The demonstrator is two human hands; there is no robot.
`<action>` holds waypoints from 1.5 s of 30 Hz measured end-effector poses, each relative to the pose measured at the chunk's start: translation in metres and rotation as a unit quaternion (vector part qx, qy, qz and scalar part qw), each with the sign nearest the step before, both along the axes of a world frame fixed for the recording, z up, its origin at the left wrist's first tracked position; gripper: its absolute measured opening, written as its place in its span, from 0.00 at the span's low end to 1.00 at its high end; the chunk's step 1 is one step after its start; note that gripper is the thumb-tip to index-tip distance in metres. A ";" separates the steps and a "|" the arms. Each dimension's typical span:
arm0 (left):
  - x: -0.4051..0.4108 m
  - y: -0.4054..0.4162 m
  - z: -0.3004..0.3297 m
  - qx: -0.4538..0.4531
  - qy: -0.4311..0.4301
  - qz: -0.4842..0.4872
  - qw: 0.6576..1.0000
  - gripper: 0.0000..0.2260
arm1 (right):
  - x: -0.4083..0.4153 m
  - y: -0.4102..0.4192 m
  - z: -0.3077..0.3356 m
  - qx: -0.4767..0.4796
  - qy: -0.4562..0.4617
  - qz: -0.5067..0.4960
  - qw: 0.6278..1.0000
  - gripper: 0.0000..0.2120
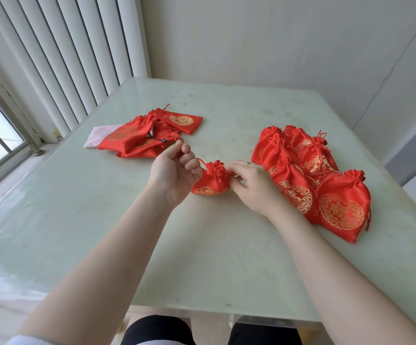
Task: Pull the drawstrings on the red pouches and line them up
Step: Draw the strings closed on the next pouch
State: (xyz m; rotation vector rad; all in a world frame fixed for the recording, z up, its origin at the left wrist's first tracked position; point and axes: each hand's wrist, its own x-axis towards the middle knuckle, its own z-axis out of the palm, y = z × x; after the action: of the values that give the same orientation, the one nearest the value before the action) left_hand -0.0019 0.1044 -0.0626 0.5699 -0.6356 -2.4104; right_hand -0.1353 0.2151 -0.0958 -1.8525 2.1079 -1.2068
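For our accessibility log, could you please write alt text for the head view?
A left hand and a right hand pull the drawstrings of a red pouch sideways above a pale green table. Cinched pouches lie at right; a flat pile lies at left.

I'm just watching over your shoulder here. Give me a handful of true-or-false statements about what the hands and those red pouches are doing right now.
1. The left hand pinches a drawstring. True.
2. The pouch between the hands has a wide-open mouth. False: its top is gathered shut.
3. The cinched pouches lie to the right. True.
4. The flat pouches sit on the floor. False: they lie on the table, far left.
5. The right hand is idle. False: it holds the pouch.
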 end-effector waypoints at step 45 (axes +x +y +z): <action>-0.020 -0.026 -0.023 -0.072 -0.210 0.074 0.972 0.16 | -0.012 -0.038 0.030 -0.044 -0.702 -0.123 0.700 0.14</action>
State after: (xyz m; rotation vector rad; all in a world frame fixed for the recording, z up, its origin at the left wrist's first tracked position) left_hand -0.0222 0.0786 -0.0855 1.0397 -0.8995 -2.0947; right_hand -0.1472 0.1772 -0.0662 -0.1603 1.2657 -1.8318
